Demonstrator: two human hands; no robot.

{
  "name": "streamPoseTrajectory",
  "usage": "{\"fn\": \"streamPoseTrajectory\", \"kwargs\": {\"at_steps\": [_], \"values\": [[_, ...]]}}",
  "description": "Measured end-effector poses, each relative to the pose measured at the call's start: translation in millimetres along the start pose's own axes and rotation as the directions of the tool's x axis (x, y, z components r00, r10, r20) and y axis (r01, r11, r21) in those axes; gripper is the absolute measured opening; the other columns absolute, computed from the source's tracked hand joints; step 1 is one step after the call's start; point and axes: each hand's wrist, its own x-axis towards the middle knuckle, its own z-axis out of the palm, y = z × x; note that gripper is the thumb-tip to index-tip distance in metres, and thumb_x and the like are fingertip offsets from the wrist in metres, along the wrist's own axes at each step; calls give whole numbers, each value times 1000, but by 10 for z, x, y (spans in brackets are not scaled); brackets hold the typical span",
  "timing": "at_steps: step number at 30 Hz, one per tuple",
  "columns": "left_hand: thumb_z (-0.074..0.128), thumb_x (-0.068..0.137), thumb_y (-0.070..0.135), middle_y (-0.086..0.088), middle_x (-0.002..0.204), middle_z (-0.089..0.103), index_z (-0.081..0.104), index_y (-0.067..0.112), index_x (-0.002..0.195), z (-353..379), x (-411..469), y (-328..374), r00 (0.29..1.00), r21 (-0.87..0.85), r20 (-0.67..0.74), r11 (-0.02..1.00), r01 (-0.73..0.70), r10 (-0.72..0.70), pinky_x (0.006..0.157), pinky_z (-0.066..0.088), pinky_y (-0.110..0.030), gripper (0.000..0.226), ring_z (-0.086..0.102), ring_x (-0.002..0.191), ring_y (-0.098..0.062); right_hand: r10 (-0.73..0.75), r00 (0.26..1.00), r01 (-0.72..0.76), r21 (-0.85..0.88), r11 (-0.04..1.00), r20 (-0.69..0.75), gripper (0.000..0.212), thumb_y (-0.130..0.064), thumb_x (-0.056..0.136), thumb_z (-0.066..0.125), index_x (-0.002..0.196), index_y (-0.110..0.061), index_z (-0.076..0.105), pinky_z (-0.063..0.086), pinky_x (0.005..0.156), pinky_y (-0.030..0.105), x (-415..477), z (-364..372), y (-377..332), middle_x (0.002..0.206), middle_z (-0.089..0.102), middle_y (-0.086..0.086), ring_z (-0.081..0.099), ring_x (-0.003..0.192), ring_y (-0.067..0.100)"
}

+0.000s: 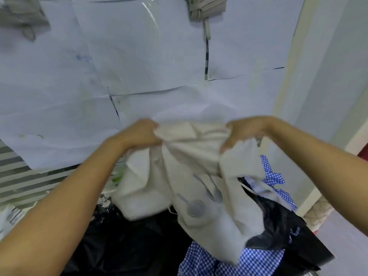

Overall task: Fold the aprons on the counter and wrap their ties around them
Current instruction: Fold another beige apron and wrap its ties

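Observation:
A cream apron (191,176) with a grey utensil print hangs crumpled between my two hands, above the near edge of the counter. My left hand (142,133) grips its upper left edge. At the upper right edge, my right hand (242,133) holds a bunch of the cloth. The apron's lower part drapes down over a pile of other fabric. Its ties are not distinguishable in the folds.
The counter (139,66) is covered with white paper sheets. A folded grey apron bundle (205,10) with a loose tie lies at the far edge, another grey cloth (22,16) at the far left. Black fabric (129,242) and blue checked fabric (249,261) are piled below.

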Motion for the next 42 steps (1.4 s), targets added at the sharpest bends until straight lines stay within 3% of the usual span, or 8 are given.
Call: {"fn": "streamPoseTrajectory", "kwargs": {"at_steps": [6,9,11,15,21,25,32,42], "values": [[58,80,5,-1,99,48,50,11,103,-267,-325,335,356,-85,-934,947,-309,32,64,32,-20,25,47,88,-13,-454,-58,323,-447,834,-889,10,-4,76,49,76,-12,55,22,59,29,-397,-384,-580,75,56,9,48,71,19],[65,82,15,-10,109,62,55,15,117,189,-348,162,929,-48,-371,999,-6,-12,69,38,-26,37,58,97,-24,-553,552,113,-602,791,-624,18,-9,83,43,83,-14,61,42,66,32,-154,129,-65,85,61,4,58,79,21],[65,78,18,-5,88,65,63,15,89,468,-332,84,965,115,246,991,64,-90,66,40,-27,12,59,84,-24,-96,994,33,-696,717,-52,12,-12,84,55,78,-21,59,51,75,32,-45,354,242,82,63,-1,60,79,21],[67,62,24,0,71,58,59,16,71,549,-294,58,872,5,479,993,114,-103,59,35,-26,15,51,65,-18,60,895,19,-173,985,442,23,-6,82,70,96,-23,65,49,80,16,-121,216,483,89,72,-17,66,87,1],[64,39,16,-2,58,56,58,13,57,226,-368,84,904,-658,426,681,322,-17,48,36,-18,19,52,51,-14,37,977,-64,-122,990,-210,24,-42,89,62,69,-28,61,41,66,23,-46,57,741,70,63,-11,60,75,14],[51,53,7,5,39,37,40,21,33,189,-346,173,968,-883,225,396,250,-110,38,25,-14,27,35,35,-8,-136,990,112,435,893,26,64,-63,70,70,120,-27,56,50,87,21,-69,476,892,117,67,-13,62,111,11],[48,64,4,0,51,38,41,17,46,120,-194,409,976,-991,77,89,97,-203,47,35,-18,23,40,49,-15,-222,974,153,822,549,-33,40,-11,103,37,143,-13,35,48,97,30,158,1638,846,135,57,3,51,127,25],[29,83,-12,8,39,44,44,20,31,-14,-90,632,933,-969,-218,-48,-241,-286,43,39,-12,63,44,38,-3,-34,847,466,709,529,-531,77,-59,71,70,137,-47,31,43,95,13,-11,2043,135,135,49,-22,50,120,-7]]}}
